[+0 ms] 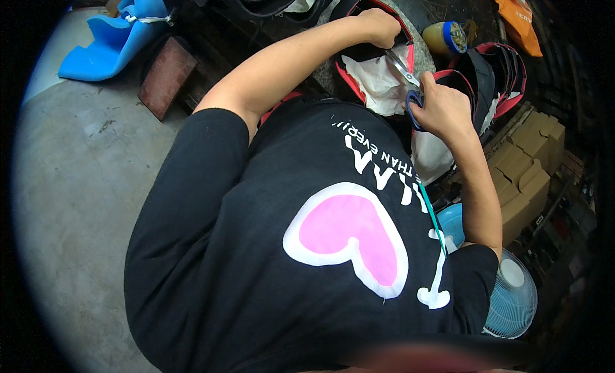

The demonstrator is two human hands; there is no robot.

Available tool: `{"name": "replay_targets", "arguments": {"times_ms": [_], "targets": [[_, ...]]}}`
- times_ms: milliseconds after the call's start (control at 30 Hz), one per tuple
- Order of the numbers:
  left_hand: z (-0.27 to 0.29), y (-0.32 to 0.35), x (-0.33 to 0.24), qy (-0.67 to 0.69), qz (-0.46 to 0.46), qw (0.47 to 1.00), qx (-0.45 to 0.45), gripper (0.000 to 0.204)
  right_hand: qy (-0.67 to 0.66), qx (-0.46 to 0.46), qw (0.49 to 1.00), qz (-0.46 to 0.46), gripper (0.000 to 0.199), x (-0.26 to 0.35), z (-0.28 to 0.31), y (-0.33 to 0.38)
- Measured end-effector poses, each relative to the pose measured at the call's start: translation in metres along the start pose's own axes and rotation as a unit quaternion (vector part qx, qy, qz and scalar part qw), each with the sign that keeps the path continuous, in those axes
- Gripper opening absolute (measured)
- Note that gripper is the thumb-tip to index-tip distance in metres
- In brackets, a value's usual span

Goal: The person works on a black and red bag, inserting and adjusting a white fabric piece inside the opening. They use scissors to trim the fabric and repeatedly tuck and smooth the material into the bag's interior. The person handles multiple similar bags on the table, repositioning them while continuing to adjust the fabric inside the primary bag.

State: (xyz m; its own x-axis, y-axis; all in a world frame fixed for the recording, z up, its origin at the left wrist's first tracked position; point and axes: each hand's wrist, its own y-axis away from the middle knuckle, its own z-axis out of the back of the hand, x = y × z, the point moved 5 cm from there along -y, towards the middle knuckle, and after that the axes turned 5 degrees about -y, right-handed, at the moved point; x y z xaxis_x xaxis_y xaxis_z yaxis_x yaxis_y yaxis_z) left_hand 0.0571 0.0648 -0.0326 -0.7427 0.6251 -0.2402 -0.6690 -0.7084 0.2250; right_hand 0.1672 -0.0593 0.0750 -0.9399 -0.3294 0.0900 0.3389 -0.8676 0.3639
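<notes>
My left hand (381, 28) is closed on the upper part of a black fabric piece with red trim (410, 58), its fingers mostly hidden behind the knuckles. White, crumpled lining (378, 84) shows inside that piece. In my right hand (445, 109) is a pair of scissors (403, 70) with dark blue handles. The blades point up and left toward my left hand, lying over the edge of the lining. Whether the tips touch the fabric, I cannot tell.
Beyond my right hand lie more black pieces with red edges (510, 72). A jar with a blue rim (446, 38) stands near them. Cardboard boxes (522, 174) and a blue fan (512, 299) are at right. A blue foam sheet (115, 43) and a reddish block (168, 77) lie at left.
</notes>
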Motion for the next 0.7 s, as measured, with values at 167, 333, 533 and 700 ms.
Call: {"name": "replay_targets", "arguments": {"times_ms": [167, 333, 533, 700], "targets": [[0.006, -0.009, -0.006, -0.002, 0.015, 0.997, 0.075, 0.035, 0.02, 0.049, 0.998, -0.04, 0.04, 0.021, 0.001, -0.007], [0.007, -0.008, -0.01, -0.014, 0.036, 0.996, 0.081, 0.035, 0.042, 0.065, 0.995, -0.059, 0.038, 0.035, -0.007, -0.011], [0.004, -0.011, -0.008, -0.003, 0.052, 0.997, 0.057, 0.036, 0.067, 0.09, 0.991, -0.077, 0.03, 0.031, -0.018, -0.015], [0.002, -0.009, -0.006, -0.013, 0.044, 0.996, 0.074, 0.036, 0.065, 0.082, 0.994, -0.039, 0.032, 0.019, -0.016, -0.012]]}}
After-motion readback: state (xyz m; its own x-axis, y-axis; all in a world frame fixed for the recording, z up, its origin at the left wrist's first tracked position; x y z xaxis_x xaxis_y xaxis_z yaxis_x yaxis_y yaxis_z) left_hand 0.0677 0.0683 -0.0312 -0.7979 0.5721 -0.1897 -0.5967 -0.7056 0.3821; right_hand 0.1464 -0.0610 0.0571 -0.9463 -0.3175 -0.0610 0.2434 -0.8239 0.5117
